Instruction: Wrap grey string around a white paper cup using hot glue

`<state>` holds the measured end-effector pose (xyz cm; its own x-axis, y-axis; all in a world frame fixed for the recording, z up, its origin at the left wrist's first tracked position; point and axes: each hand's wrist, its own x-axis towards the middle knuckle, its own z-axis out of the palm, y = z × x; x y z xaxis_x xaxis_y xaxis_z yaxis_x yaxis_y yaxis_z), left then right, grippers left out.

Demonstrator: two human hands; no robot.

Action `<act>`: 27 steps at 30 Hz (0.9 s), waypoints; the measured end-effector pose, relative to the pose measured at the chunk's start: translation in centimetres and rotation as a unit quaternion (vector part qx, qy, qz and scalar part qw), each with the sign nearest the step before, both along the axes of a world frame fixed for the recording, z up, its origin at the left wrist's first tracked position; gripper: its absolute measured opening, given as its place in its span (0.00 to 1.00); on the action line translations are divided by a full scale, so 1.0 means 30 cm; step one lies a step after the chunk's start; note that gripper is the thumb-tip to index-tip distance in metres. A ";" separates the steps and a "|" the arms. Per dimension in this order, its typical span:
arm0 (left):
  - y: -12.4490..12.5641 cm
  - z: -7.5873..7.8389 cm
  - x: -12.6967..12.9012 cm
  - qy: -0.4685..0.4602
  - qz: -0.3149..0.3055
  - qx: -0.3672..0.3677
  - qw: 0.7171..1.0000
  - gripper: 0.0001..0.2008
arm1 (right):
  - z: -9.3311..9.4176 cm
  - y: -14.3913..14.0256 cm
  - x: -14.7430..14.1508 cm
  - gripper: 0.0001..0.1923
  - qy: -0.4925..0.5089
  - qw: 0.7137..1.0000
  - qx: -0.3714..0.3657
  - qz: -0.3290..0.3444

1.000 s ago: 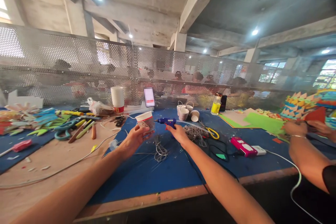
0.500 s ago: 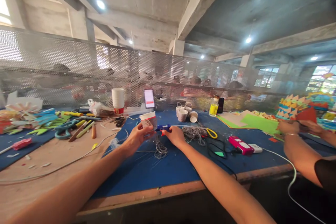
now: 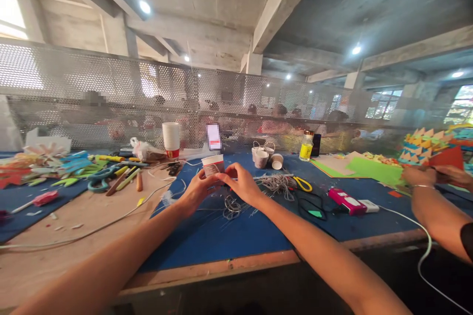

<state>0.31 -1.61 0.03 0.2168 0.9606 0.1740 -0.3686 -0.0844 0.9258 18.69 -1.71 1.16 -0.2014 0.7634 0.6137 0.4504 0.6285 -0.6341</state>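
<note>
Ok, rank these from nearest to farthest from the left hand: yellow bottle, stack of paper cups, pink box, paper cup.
1. paper cup, held in the left hand.
2. stack of paper cups, behind, slightly left.
3. yellow bottle, far right rear, and pink box, right: too close to call.

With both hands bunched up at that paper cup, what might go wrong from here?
1. The right hand hides the tool it grips against the paper cup; the left hand sits close and may get caught by its tip.
2. Loose twine lies right under the hands and could snag.
3. The yellow scissors and a white cable crowd the right, near a co-worker's arm.
</note>
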 end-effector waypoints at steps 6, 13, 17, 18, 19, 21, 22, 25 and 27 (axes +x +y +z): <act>-0.002 -0.003 0.004 0.000 -0.019 0.005 1.000 0.25 | -0.029 0.014 -0.017 0.12 -0.020 0.998 0.048 -0.026; -0.012 -0.004 0.013 0.005 -0.043 0.023 0.999 0.25 | -0.019 -0.013 -0.015 0.02 -0.021 0.997 0.061 -0.032; -0.017 -0.002 0.022 0.001 -0.059 0.013 0.998 0.24 | -0.009 -0.028 -0.018 0.03 -0.036 0.996 0.071 -0.043; -0.017 -0.001 0.024 0.000 -0.062 0.011 0.998 0.24 | -0.009 -0.028 -0.018 0.03 -0.027 0.996 0.066 -0.047; -0.016 -0.002 0.024 -0.001 -0.063 0.010 0.998 0.24 | -0.011 -0.027 -0.018 0.03 -0.012 0.997 0.052 -0.047; -0.013 -0.003 0.023 0.000 -0.064 0.011 0.998 0.24 | -0.015 -0.021 -0.015 0.04 0.037 0.999 -0.007 -0.023; -0.011 -0.004 0.022 0.003 -0.063 0.012 0.998 0.23 | -0.017 -0.016 -0.013 0.05 0.068 0.997 -0.045 -0.001; -0.006 -0.006 0.014 0.014 -0.064 0.015 0.998 0.23 | -0.019 -0.003 -0.007 0.08 0.162 0.973 -0.149 0.070; -0.006 -0.006 0.010 0.019 -0.068 0.017 0.997 0.22 | -0.018 0.002 -0.004 0.08 0.199 0.958 -0.186 0.091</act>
